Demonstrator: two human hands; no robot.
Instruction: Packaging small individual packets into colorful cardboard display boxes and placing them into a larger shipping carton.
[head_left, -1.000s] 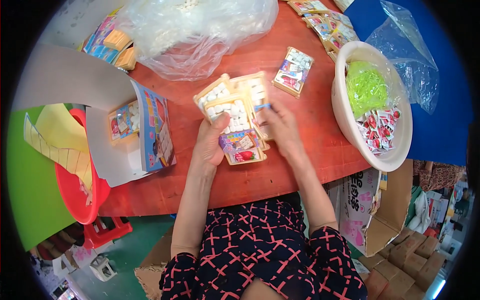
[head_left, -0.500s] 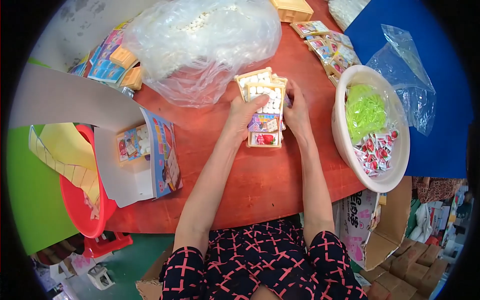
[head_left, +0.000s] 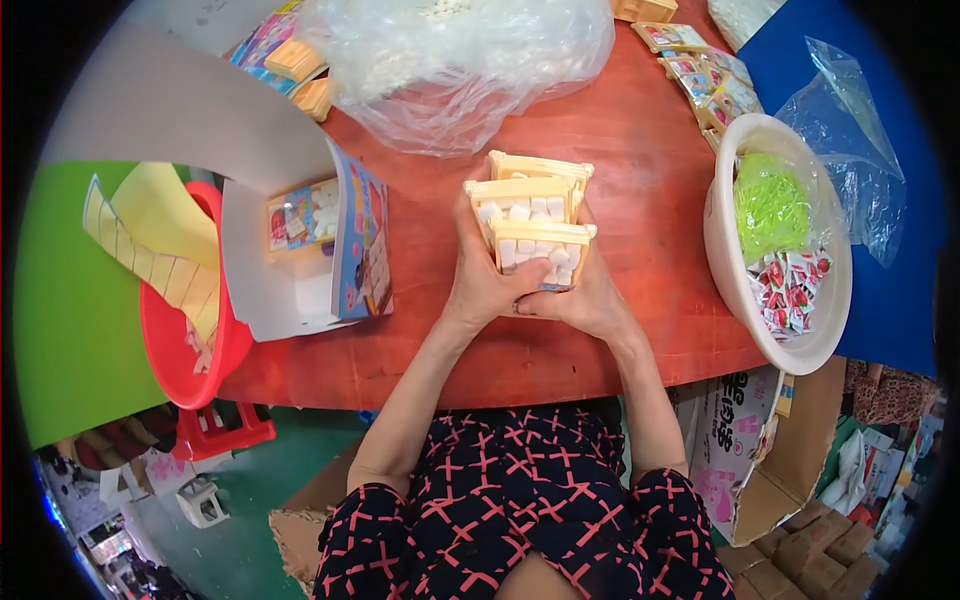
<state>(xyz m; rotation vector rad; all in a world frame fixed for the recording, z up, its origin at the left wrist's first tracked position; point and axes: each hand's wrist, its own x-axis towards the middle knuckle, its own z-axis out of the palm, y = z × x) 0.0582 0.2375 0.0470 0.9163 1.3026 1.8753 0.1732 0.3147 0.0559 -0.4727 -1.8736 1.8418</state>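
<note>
Over the middle of the table, I hold a small stack of pale yellow plastic trays (head_left: 545, 233). White pillow-shaped pieces, like small marshmallows (head_left: 540, 252), fill their upper parts. The stack is tipped so its top rims face up, with the trays fanned one behind another. My left hand (head_left: 482, 285) wraps the left side, its thumb across the front tray. On the right side and lower front, my right hand (head_left: 598, 300) is closed round the same trays. Both hands cover the trays' lower halves.
At left stands an open printed carton (head_left: 365, 240) with a filled tray (head_left: 305, 220) inside, beside a red basin (head_left: 225, 345). A white basin (head_left: 715, 210) at right holds green items and small sachets. Farther back are a clear bag (head_left: 450, 80) of white pieces and more filled trays (head_left: 700, 75).
The trays have tipped from lying face-up to standing more upright, and are fanned apart. My right hand has come round to their lower front. The whole view has shifted a little.
</note>
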